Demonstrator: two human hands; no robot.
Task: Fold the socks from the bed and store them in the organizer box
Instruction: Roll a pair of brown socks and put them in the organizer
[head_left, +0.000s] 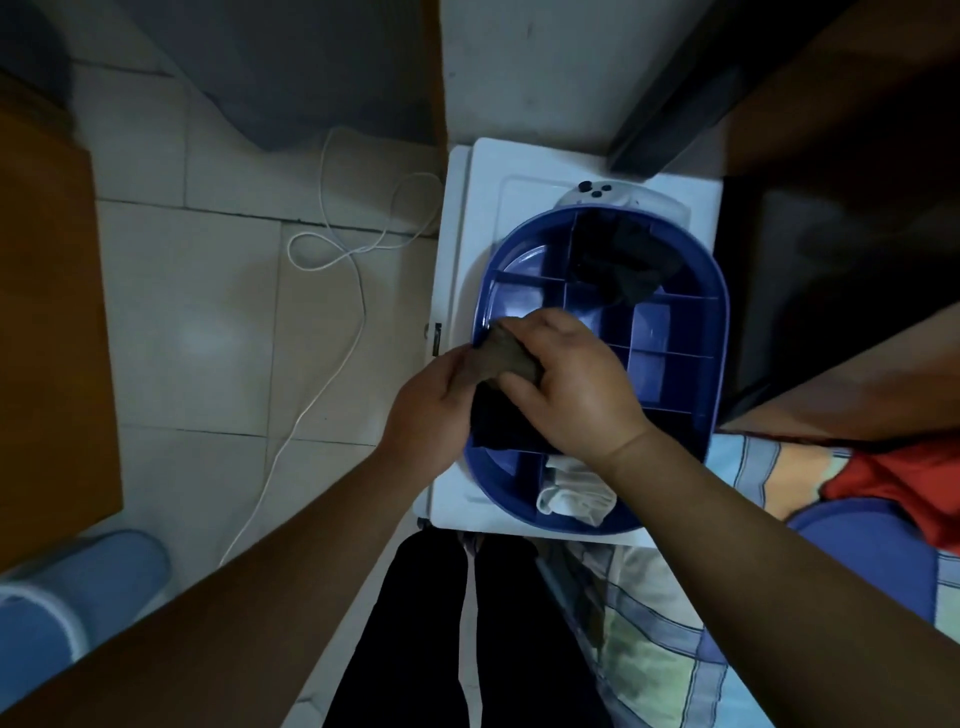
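A person is standing over a pale tiled floor (218, 322), where a thin white cable (332, 244) is looping across the tiles toward the lower left. A white appliance (457, 249) is serving as the tabletop, with three dark knobs (592, 189) at its far end. At the lower right, a bed with a checked sheet (670, 649) is showing, a red garment (904, 493) lying on it beside something blue. A brown wooden board (47, 322) is standing at the left edge, and a light blue slipper (67, 597) is sitting at the lower left.

On the white appliance a blue organizer box (719, 332), oval and split into compartments, is resting. A dark sock bundle (618, 254) is filling a far compartment, and a white sock (576, 493) is lying in a near compartment by the rim.

Both hands are working above the box's left side. The right hand (571, 379) is curling its fingers over a grey-brown sock (506, 356), gripping it from above. The left hand (431, 410) is pinching the same sock's left end between thumb and fingers. A dark part of the sock, or a second dark sock (498, 421), is hanging beneath the hands over the box; which it is cannot be told.
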